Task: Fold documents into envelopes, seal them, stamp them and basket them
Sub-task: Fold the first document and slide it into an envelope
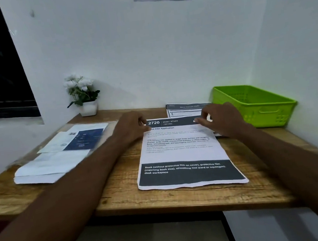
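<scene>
Curled fingers of the left hand point(133, 127) and right hand point(221, 121) pinch and hide the far corners of the sheet point(181, 153), flat on the desk point(123, 193). The basket point(255, 107) sits right of them, blurred envelopes point(59, 157) left.

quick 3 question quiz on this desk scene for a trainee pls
1. True or false: the green basket stands at the left side of the wooden desk.
2. Where do the left hand and right hand pinch the printed document? A) near edge B) far corners C) middle
3. Fill in: the potted plant has ___ flowers.
Key: 1 false, it stands at the right; 2 B; 3 white.
</scene>
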